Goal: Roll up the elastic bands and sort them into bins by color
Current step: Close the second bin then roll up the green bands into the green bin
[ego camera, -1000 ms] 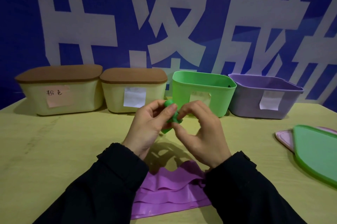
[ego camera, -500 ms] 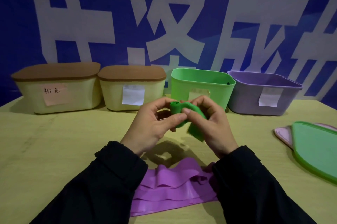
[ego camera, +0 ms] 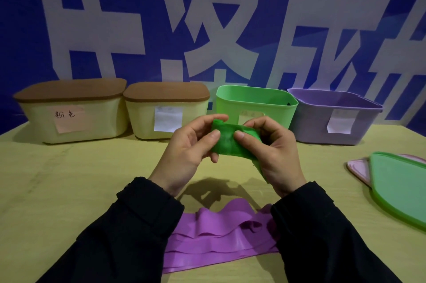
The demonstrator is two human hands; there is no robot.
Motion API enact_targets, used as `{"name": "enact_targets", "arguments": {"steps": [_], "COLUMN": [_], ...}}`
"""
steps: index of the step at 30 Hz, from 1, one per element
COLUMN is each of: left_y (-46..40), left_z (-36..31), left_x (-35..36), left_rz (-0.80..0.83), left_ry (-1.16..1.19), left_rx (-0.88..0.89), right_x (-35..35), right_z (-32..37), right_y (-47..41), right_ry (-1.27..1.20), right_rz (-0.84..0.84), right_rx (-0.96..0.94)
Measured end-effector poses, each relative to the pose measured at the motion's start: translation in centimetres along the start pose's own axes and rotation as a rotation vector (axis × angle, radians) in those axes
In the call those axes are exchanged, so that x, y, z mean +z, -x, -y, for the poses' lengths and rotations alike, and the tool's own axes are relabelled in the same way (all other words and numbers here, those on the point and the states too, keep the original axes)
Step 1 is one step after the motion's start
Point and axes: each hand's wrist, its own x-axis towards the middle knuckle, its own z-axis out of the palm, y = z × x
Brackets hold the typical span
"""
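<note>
Green band (ego camera: pixel 227 142) – pinched by left hand (ego camera: pixel 191 151); right hand (ego camera: pixel 269 151).

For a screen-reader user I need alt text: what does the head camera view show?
Two hands, left hand and right hand, hold a green elastic band above a yellow table. A purple band lies flat near the sleeves. Behind stand two lidded cream bins, an open green bin and an open purple bin.

One camera only, worn on the person's head, looking forward and down across the table (ego camera: pixel 69 190). Both hands sit close at centre, sleeves at six o'clock, bins (ego camera: pixel 253 107) and the wall banner (ego camera: pixel 207 29) at twelve o'clock.
</note>
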Motion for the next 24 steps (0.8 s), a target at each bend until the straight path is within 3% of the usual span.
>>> {"name": "enact_targets", "arguments": {"steps": [4, 9, 13, 24], "left_y": [-0.05, -0.06, 0.05, -0.11], "left_z": [-0.21, -0.53, -0.17, -0.29], "left_x": [-0.17, -0.14, -0.02, -0.03], "left_rz": [-0.035, -0.096, -0.044, -0.106], "left_ry": [-0.143, -0.127, -0.171, -0.161], "left_rx": [0.033, 0.037, 0.057, 0.062], "right_x": [0.14, -0.03, -0.16, -0.25], "right_z": [-0.31, 0.15, 0.38, 0.45], "right_y": [-0.02, 0.00, 0.09, -0.14], "right_ry": [0.030, -0.012, 0.031, 0.018], "right_rz": [0.007, 0.010, 0.036, -0.052], "right_rx": [-0.007, 0.003, 0.028, 0.099]}}
